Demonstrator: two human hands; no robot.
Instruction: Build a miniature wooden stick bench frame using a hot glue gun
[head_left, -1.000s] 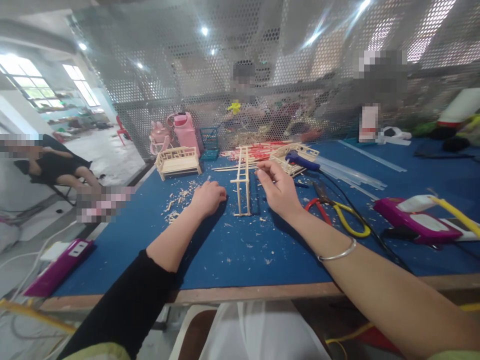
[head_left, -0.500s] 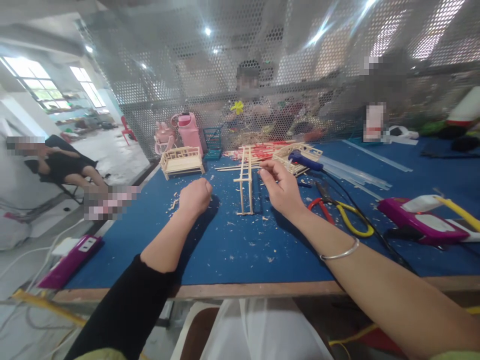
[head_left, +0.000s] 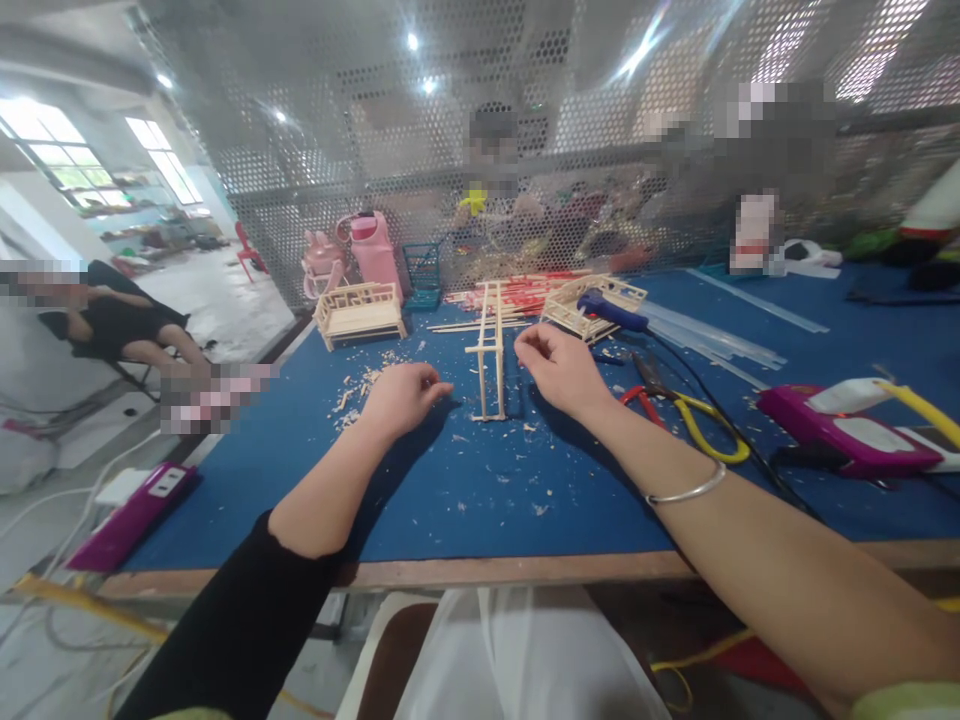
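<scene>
A little stick frame (head_left: 491,350) stands on the blue worktop (head_left: 465,490), only partly built. The left hand (head_left: 403,396) rests curled and empty beside it. The right hand (head_left: 559,366) pinches something tiny. A finished wooden bench (head_left: 360,312) sits farther back.

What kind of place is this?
Probably a craft workshop where people build little wooden furniture. A stick frame stands between the hands, a finished mini bench sits behind, and cutters lie on the blue table.

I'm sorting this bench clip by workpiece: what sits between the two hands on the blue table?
In the head view, an upright ladder-like wooden frame stands between the left hand and right hand, with wood scraps at its base.
</scene>
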